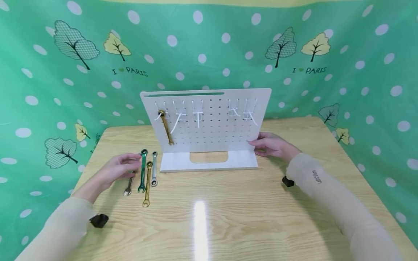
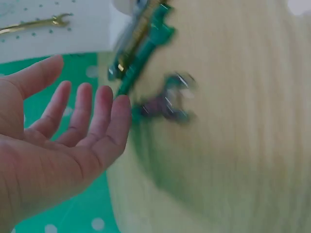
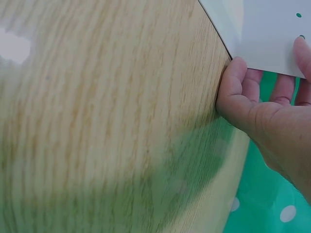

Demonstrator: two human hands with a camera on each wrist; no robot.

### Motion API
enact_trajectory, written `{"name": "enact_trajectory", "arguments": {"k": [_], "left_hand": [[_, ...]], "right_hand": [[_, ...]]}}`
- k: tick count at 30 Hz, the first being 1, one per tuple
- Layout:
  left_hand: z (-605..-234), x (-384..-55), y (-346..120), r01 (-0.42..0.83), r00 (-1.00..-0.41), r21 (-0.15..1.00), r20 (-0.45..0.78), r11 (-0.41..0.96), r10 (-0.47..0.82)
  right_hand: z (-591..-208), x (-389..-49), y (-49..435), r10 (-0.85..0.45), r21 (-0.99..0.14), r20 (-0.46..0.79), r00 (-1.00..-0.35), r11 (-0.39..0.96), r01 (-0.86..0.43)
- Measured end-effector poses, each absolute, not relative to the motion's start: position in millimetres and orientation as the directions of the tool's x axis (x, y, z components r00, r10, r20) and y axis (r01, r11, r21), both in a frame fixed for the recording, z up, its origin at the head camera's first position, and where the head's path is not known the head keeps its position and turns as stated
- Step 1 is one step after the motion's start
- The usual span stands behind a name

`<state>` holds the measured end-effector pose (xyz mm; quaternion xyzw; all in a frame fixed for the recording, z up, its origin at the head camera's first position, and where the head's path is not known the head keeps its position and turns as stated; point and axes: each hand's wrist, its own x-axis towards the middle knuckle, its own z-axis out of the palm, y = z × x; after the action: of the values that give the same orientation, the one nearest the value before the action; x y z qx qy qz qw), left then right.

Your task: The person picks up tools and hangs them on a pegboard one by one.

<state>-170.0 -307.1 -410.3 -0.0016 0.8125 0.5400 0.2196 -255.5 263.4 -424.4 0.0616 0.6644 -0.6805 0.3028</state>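
Observation:
My left hand (image 1: 118, 168), its fingers loosely extended, hovers over the left end of a row of wrenches. Under it lies a brownish metal wrench (image 1: 128, 190), partly hidden by the hand; its open end (image 2: 175, 97) shows blurred in the left wrist view. Beside it are a green wrench (image 1: 143, 172), a gold wrench (image 1: 148, 185) and a silver wrench (image 1: 154, 170). Another gold wrench (image 1: 167, 128) hangs from the leftmost hook of a white pegboard (image 1: 212, 134). With thumb in front and fingers behind, my right hand (image 1: 272, 145) grips the board's lower right edge.
Several white hooks (image 1: 198, 115) stick out of the pegboard, whose flat base (image 1: 209, 166) stands on the wooden table (image 1: 228, 210). A green dotted curtain (image 1: 202, 43) surrounds the table at the back and sides.

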Motion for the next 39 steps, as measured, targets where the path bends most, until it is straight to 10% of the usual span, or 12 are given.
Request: {"name": "enact_trajectory", "arguments": {"k": [39], "left_hand": [[-435,-159,-320,-0.356,-0.907,0.788,-0.421,0.502,0.018]], "right_hand": [[-427,-261,263,-0.340,-0.864,-0.491,-0.802,0.073,0.498]]}}
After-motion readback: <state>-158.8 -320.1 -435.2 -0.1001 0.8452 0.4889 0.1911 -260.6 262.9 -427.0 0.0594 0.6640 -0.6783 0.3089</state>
